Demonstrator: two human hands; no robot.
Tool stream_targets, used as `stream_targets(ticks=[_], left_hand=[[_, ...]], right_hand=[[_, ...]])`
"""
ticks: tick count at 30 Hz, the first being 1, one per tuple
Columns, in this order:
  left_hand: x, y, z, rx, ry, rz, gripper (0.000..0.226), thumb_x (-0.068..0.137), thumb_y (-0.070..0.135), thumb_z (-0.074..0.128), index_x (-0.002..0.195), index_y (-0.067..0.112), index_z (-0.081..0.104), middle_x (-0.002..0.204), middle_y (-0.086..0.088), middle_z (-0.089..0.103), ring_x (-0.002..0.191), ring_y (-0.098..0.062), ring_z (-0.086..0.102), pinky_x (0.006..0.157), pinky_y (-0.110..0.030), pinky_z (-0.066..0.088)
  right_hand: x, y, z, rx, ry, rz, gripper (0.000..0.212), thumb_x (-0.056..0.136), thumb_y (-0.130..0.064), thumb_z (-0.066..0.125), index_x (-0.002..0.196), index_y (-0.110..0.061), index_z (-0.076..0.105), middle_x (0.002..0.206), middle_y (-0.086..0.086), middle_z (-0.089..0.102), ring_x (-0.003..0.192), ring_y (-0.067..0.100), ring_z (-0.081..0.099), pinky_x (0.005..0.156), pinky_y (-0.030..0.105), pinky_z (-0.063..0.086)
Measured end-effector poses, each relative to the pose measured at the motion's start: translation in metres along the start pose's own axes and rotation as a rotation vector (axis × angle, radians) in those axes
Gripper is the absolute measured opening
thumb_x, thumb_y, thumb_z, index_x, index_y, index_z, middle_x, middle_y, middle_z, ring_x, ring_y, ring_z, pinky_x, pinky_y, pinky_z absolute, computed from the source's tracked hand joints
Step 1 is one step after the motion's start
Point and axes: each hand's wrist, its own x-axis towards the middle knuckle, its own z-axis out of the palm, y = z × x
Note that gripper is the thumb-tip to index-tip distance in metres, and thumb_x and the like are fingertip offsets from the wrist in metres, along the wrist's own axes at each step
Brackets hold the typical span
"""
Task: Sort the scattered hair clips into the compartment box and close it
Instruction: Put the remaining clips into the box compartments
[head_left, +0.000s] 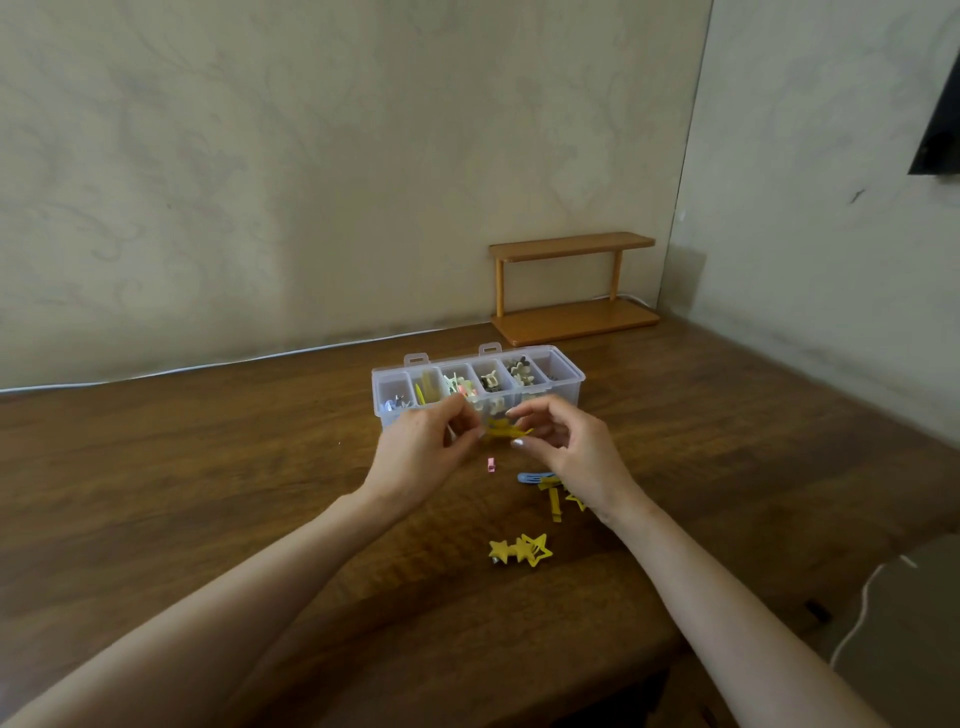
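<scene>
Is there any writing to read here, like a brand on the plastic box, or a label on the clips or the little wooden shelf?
None: no readable text shows anywhere in this view.
The clear compartment box shows no brand or label.
The yellow clip pinched between the left hand and the right hand, and the star clips, look plain.
The wooden shelf carries no marking.

I count one clear compartment box (566, 387) with six compartments and two latch tabs (417, 358). My left hand (423, 447) and right hand (566, 447) pinch one yellow clip (506, 431). Loose on the table (208, 467) lie one pink clip (490, 464), one blue snap clip (532, 477), two yellow star clips (519, 551) and an overlapping yellow bunch (555, 501) I cannot count.
</scene>
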Motion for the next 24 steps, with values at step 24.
stream_targets(ticks=[24], left_hand=[[0.046,-0.039,-0.019,0.458,0.159,-0.144,0.016,0.082,0.035,0.065,0.087,0.020,0.066,0.108,-0.002,0.053,0.105,-0.024,0.043,0.086,-0.036,0.033]], right_hand=[[0.004,0.013,-0.004,-0.276,0.184,-0.076,0.017,0.088,-0.005,0.059,0.097,-0.017,0.066,0.097,-0.004,0.065,0.088,0.004,0.060,0.075,0.013,0.049]])
